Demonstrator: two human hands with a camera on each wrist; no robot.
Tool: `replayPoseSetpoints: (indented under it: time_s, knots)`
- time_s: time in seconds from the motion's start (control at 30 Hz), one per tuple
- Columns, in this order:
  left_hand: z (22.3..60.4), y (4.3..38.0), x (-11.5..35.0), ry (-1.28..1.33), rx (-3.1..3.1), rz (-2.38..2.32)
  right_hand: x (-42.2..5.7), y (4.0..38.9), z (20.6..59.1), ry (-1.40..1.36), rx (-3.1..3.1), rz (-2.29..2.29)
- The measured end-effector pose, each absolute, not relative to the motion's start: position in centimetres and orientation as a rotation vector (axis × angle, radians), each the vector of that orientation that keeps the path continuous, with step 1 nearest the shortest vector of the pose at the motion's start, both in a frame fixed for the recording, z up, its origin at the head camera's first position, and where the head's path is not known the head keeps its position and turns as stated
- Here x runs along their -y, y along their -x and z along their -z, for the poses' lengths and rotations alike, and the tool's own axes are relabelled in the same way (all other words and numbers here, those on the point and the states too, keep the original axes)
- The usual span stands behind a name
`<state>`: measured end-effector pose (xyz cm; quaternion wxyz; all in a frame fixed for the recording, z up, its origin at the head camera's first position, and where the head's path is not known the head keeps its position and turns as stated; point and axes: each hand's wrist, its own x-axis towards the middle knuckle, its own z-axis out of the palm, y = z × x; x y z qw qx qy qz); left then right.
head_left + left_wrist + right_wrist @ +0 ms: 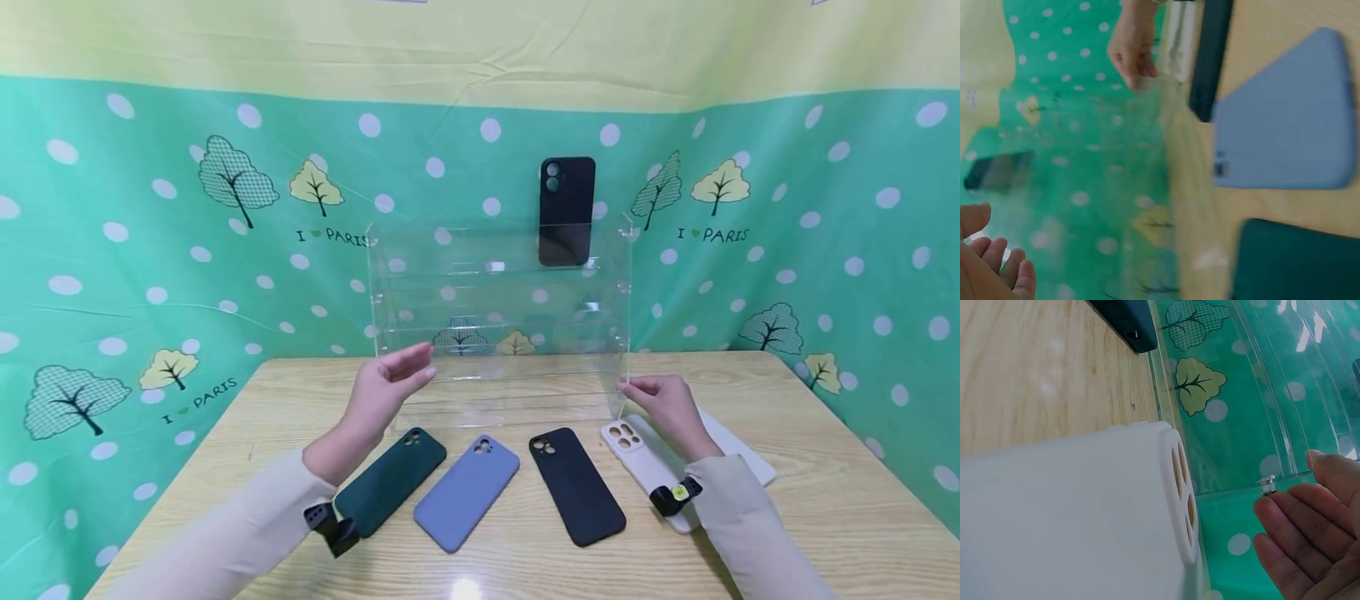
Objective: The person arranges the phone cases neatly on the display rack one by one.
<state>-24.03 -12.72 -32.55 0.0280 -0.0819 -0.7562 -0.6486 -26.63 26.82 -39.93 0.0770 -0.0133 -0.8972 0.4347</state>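
Observation:
A clear acrylic display rack (495,364) with several tiers stands on the table. At its right side panel is my right hand (663,408); in the right wrist view the thumb and fingers (1291,540) lie on either side of the panel edge, pinching it. My left hand (375,392) is by the rack's left side, fingers loosely bent and holding nothing. A black phone case (567,208) leans upright on the top tier. In front of the rack lie a dark green case (393,482), a lavender-blue case (467,493) and a black case (577,487).
A white phone case (651,467) lies partly under my right forearm, with another flat white item (738,446) behind it, mostly covered. The wooden table (817,500) meets a green dotted cloth (480,167) hanging at the back and sides.

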Motion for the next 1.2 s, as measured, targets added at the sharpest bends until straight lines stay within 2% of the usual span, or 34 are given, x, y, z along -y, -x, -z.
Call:
replayPoseSetpoints:
  time_s: [0.43,0.83,1.2]
  knots:
    - [39.6,23.4,16.8,0.095,2.506,2.077,-27.0,26.5,40.0,0.036,2.697,-1.305]
    - [42.6,23.9,18.8,0.193,2.634,1.978,-26.8,26.7,40.2,0.045,2.691,-1.312]
    - [43.5,23.9,18.8,0.298,2.653,1.907,-26.9,26.7,40.2,0.06,2.685,-1.33]
